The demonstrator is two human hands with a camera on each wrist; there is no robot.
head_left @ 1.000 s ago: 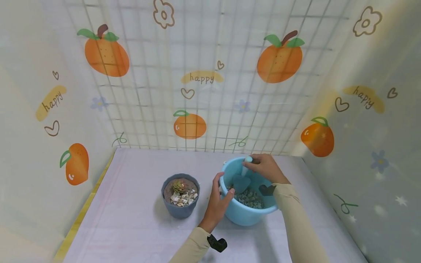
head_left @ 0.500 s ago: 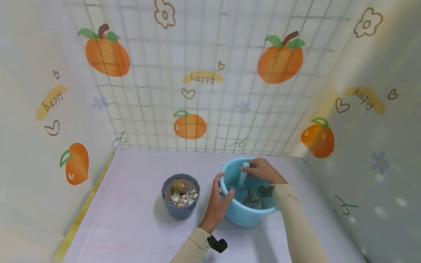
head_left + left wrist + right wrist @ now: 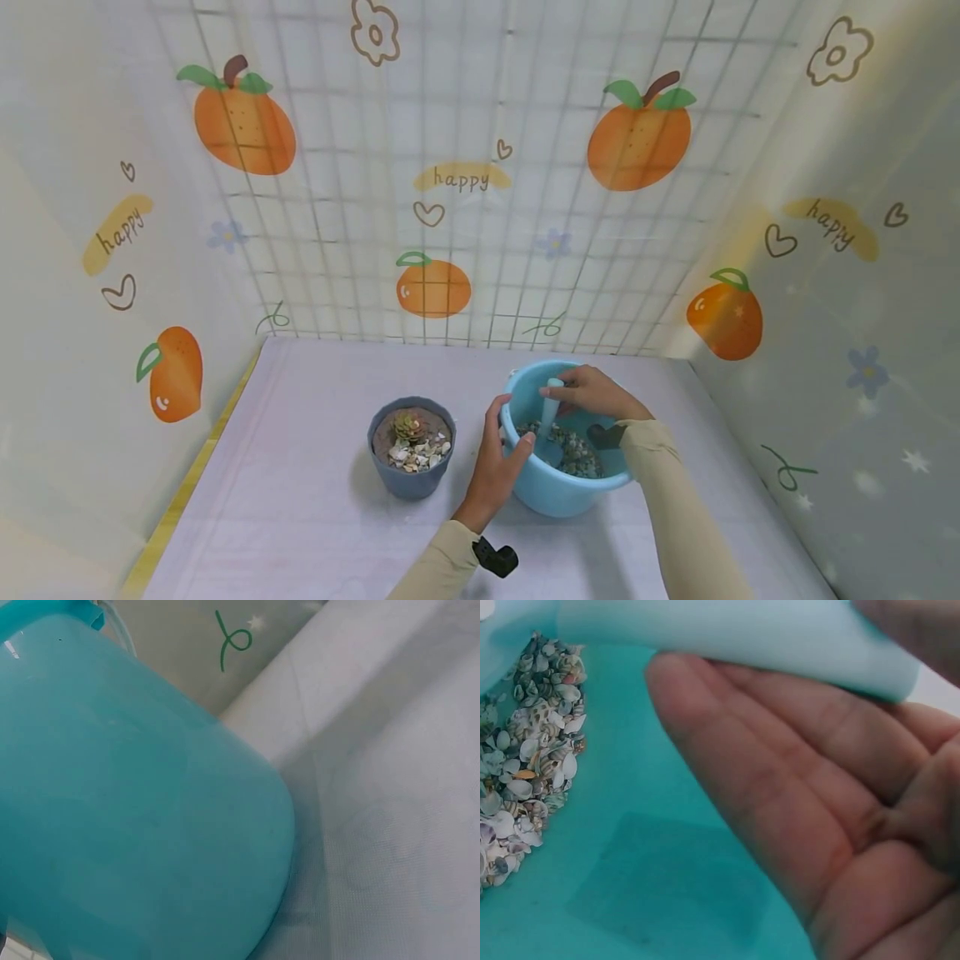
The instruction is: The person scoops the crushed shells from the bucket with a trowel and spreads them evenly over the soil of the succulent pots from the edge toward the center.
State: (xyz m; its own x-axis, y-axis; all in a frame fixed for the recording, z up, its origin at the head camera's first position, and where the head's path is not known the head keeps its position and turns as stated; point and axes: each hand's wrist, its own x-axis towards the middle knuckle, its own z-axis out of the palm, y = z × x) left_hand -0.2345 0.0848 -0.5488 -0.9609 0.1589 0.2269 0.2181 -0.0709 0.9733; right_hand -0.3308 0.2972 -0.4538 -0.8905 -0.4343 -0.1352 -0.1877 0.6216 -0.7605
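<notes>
While the right hand [image 3: 597, 392] grasps the pale blue hand trowel [image 3: 550, 417] between thumb and fingers near the top of its handle, the blade stands below that grip, inside the plastic pail [image 3: 555, 497] and down among small seashells [image 3: 579, 458]. Blade depth cannot be fully told. The left hand [image 3: 493, 467], left of the trowel grip, rests with thumb and forefinger spread against the pail's rim, bracing rather than clenching; its other fingers are hidden.

Assessment: the hold appears adequate for scooping, though so high a grip may let the blade twist under load. Entering at a low angle, then levelling the blade before any lift, should limit spillage. Steady left-hand pressure would guard against tipping. Clearance is advised from the faceted grey-blue planter [image 3: 412, 483], left of the left hand, holding a succulent [image 3: 408, 426] and pale shells or stones [image 3: 420, 454].

Markings: "happy" lettering [image 3: 462, 177] is legible on the printed backdrop [image 3: 341, 267], beyond both hands, at centre and either side. No brand or label could be read on pail, trowel or planter.
</notes>
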